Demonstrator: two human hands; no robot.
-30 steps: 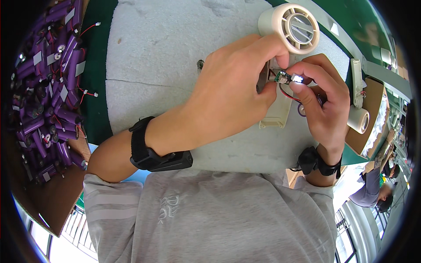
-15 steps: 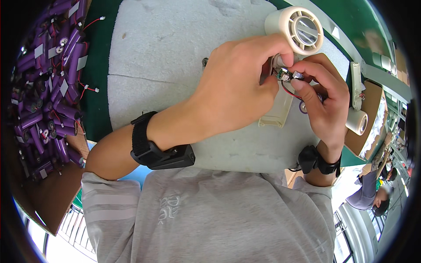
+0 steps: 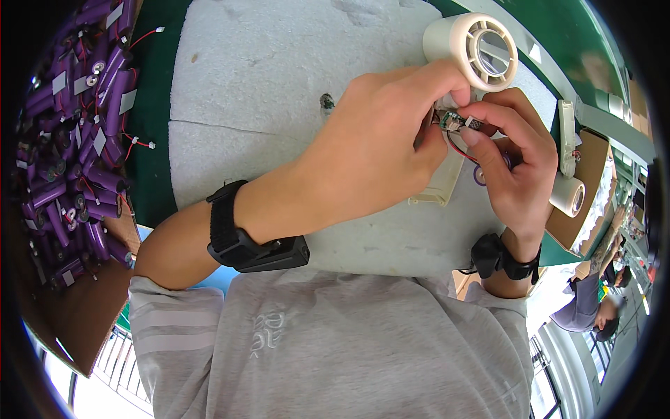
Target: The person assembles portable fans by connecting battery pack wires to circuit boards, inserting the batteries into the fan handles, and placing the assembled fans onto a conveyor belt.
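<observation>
Between my two hands is a small green circuit board (image 3: pixel 450 121) with a silvery metal part at its right end. My left hand (image 3: pixel 391 136) is closed at the board's left side, its fingertips partly hidden behind the hand. Thumb and forefinger of my right hand (image 3: pixel 522 157) pinch the board's right end. A red wire (image 3: pixel 458 148) runs down from the board toward a purple battery cell (image 3: pixel 479 174), mostly covered by my right hand. Just above the fingers lies a cream fan head (image 3: pixel 481 54) with a round grille. A cream handle shell (image 3: pixel 438 190) shows below my left hand.
A cardboard box of purple battery cells (image 3: pixel 101 171) with red leads stands at the left. White foam padding (image 3: pixel 244 84) covers the green table, with a small dark part (image 3: pixel 326 103) on it. At right are another cream shell (image 3: pixel 567 140), a cream fan (image 3: pixel 569 195) and a carton (image 3: pixel 583 209).
The board has turned slightly between my fingers, showing more of its green face and metal end. My left hand has shifted a little down and right, uncovering the small dark part on the foam.
</observation>
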